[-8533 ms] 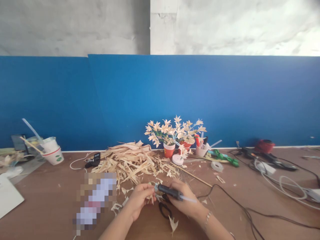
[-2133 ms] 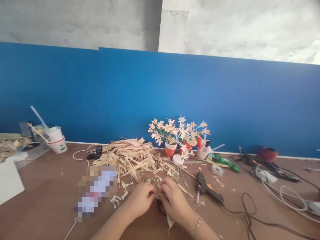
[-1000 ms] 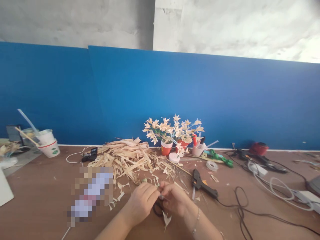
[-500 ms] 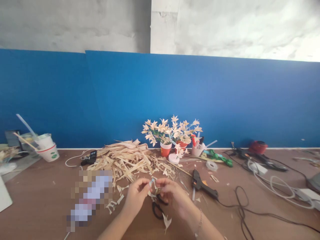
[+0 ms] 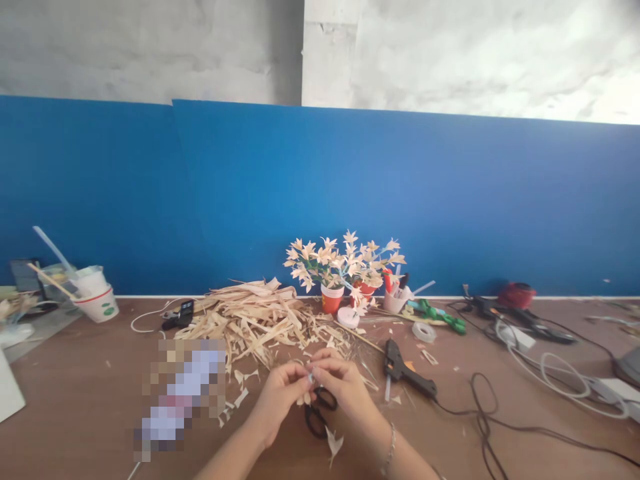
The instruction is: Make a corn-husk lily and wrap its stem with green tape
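Observation:
My left hand point(image 5: 285, 393) and my right hand point(image 5: 341, 380) meet above the table, fingertips pinched together around a small light-blue strip point(image 5: 311, 379). Most of the strip is hidden by the fingers. A pale husk piece point(image 5: 304, 399) shows just beneath the fingertips; I cannot tell which hand holds it. Under the hands lie scissors with black handles point(image 5: 316, 421). Nearer me is a cut, pointed husk piece point(image 5: 334, 445). Beyond the hands spreads a heap of dry husk strips point(image 5: 260, 317).
Husk flowers point(image 5: 325, 257) stand in red-and-white pots point(image 5: 332, 300) at the back. To the right are a black glue gun point(image 5: 407, 373), a tape roll point(image 5: 424, 332) and cables point(image 5: 483, 413). A paper cup point(image 5: 97, 305) stands far left; a blurred-out item point(image 5: 180, 397) lies left of my arms.
My right hand has come in closer to the left, its fingers now closed against the left fingertips at the light-blue strip. The scissors have not moved.

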The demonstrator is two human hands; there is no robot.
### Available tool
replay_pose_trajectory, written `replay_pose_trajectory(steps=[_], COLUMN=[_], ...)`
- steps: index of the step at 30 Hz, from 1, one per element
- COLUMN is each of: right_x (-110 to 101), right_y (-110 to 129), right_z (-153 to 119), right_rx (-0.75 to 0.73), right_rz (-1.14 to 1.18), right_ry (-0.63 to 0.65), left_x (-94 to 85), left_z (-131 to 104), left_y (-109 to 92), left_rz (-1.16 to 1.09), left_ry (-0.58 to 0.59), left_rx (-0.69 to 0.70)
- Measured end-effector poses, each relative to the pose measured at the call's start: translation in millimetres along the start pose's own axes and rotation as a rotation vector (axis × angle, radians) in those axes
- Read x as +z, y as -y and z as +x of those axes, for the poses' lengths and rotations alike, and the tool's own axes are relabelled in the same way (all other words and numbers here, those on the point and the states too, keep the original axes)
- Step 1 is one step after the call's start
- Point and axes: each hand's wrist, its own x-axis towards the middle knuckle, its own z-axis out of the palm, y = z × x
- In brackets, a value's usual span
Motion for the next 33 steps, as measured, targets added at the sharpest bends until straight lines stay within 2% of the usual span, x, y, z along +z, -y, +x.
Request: replay_pose_trajectory(steps=[3, 10, 15, 20, 24, 30, 33], right_x=[0, 10, 11, 9, 7, 2, 0], right_y=[1, 2, 2, -2, -6, -2, -2], right_z=[-1, -5, -9, -8, -6, -5, -3], right_rx=[-0.025, -0.070, -0.118, -0.142, -0.101, -0.088, -0.067], right_rz=[-0.109, -0.311, -0.389, -0.344, -0.320, -0.297, -0.239], right_ry=[-0.067, -0.180, -0.185, -0.198, -0.194, -0.075, -0.064], left_x=[1.9, 0.6, 2.9, 1.7, -1.0, -7.5, -11.5], left_z=[1, 1, -3, -1, 2, 2, 2], left_y=[0, 7, 5, 4, 7, 5, 2], left_rz=[0.122, 0.540, 0.710, 0.601, 0.545, 0.508, 0.486], left_ry=[-0.044, -0.217, -0.284, -0.223, -0.219, -0.330, -0.367], left_rx=[0.018, 0.229, 0.333, 0.249, 0.228, 0.265, 0.283])
